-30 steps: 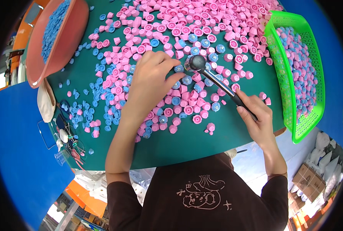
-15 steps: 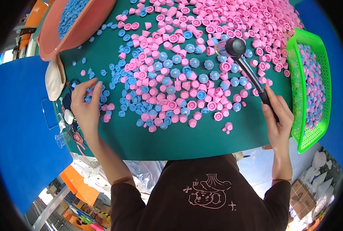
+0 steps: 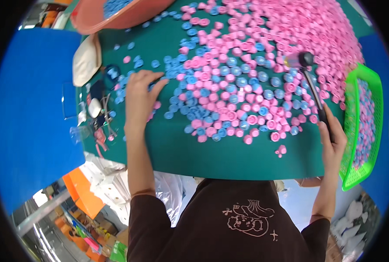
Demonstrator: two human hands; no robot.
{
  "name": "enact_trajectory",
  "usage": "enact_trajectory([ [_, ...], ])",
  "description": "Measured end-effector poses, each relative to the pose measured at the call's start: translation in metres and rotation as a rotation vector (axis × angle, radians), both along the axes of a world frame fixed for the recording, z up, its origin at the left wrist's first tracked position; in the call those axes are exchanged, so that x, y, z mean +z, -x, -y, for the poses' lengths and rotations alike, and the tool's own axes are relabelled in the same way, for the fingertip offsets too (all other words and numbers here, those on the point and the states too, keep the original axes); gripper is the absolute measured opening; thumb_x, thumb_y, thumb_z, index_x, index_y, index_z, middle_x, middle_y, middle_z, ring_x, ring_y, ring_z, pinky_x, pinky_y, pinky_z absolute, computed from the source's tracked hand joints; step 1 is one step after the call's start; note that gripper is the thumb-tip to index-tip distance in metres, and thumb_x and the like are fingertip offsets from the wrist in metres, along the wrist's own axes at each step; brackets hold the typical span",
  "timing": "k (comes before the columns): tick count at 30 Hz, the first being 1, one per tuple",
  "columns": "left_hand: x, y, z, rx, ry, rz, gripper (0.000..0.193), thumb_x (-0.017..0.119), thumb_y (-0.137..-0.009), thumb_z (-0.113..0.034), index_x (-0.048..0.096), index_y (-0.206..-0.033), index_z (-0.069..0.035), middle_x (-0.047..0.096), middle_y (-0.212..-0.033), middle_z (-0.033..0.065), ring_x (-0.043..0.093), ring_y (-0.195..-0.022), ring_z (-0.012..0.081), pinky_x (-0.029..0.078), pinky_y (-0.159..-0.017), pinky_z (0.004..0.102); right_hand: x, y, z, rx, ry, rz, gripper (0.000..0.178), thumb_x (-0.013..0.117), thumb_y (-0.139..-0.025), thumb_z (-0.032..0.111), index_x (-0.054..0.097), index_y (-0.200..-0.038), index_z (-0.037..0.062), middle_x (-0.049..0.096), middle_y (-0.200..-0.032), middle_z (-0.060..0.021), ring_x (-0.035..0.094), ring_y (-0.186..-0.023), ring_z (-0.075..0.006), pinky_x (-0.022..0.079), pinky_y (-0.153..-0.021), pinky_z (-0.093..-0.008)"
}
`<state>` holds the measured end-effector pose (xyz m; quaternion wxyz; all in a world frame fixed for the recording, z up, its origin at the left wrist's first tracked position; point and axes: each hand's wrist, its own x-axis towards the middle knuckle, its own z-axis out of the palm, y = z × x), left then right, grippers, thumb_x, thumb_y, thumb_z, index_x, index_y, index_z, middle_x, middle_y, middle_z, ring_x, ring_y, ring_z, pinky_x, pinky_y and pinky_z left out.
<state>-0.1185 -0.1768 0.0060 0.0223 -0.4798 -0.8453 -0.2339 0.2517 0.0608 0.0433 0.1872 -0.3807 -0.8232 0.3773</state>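
Thumb and forefinger slightly apart, my left hand [image 3: 142,98] reaches over the left edge of a spread of small plastic parts. Blue ring-like caps [image 3: 174,69] lie just beyond its fingertips; I see no part clearly held. My right hand [image 3: 334,139] is wrapped round the black grip of a hammer [image 3: 313,89], raised over the right of the spread. The hammer has a black striking face and a blurred yellowish one opposite. Under and left of it lie pink cup-shaped parts [image 3: 231,115], some joined to clear-blue flower-shaped tops [image 3: 241,82].
A large heap of pink parts [image 3: 308,26] covers the far right of the green table [image 3: 194,153]. At right stands a green basket [image 3: 352,177] of mixed parts. A salmon basin [image 3: 153,13] of blue pieces sits far left. Nearer are a pale pouch [image 3: 86,61] and a clear cup [image 3: 77,134].
My left hand has moved right and away from me, toward the blue caps. My right hand keeps hold of the hammer. The whole view has shifted, with the table now further right.
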Motion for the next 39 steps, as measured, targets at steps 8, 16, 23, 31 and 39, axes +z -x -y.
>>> enact_trajectory([
  [8,-0.003,-0.022,0.018,0.042,0.026,0.027,0.021,0.079,-0.071,-0.007,0.062,-0.083,-0.003,0.062,-0.084,0.0069,0.056,-0.074,0.0223,0.045,-0.064,0.0319,0.001,0.015,0.000,0.080,-0.061,0.074,0.041,0.063,-0.086,-0.001,0.060,-0.127,0.0025,0.050,-0.078,-0.0056,0.046,-0.068,-0.0130,0.038,-0.060,-0.0249],
  [16,-0.008,-0.021,0.017,0.206,0.060,0.246,0.020,0.078,-0.074,-0.007,0.067,-0.090,-0.003,0.062,-0.079,0.0057,0.053,-0.068,0.0173,0.045,-0.063,0.0300,-0.006,0.004,-0.011,0.044,-0.093,0.151,0.042,0.064,-0.086,0.000,0.060,-0.128,0.0044,0.052,-0.077,-0.0068,0.046,-0.063,-0.0137,0.038,-0.056,-0.0279],
  [23,0.026,-0.037,-0.036,0.052,-0.004,0.125,0.023,0.078,-0.075,-0.009,0.069,-0.096,-0.003,0.065,-0.081,0.0054,0.056,-0.072,0.0172,0.046,-0.065,0.0304,-0.009,0.000,-0.010,0.018,-0.078,0.037,0.041,0.065,-0.086,0.000,0.061,-0.127,0.0045,0.052,-0.077,-0.0062,0.047,-0.063,-0.0135,0.039,-0.056,-0.0268],
  [31,0.007,-0.100,-0.158,-0.569,-0.127,0.197,0.029,0.080,-0.071,-0.012,0.069,-0.098,-0.007,0.067,-0.086,0.0041,0.057,-0.081,0.0203,0.045,-0.072,0.0323,-0.007,-0.006,-0.014,-0.013,0.026,-0.029,0.040,0.064,-0.087,0.003,0.060,-0.127,0.0039,0.048,-0.073,-0.0037,0.044,-0.064,-0.0114,0.035,-0.056,-0.0261],
  [39,-0.005,-0.105,-0.188,-0.652,-0.139,0.196,0.027,0.080,-0.070,-0.011,0.070,-0.095,-0.007,0.068,-0.088,0.0033,0.058,-0.084,0.0206,0.046,-0.073,0.0326,-0.011,-0.025,-0.021,-0.085,0.070,-0.003,0.038,0.062,-0.089,0.007,0.060,-0.127,0.0024,0.046,-0.072,-0.0028,0.043,-0.064,-0.0112,0.034,-0.057,-0.0260],
])
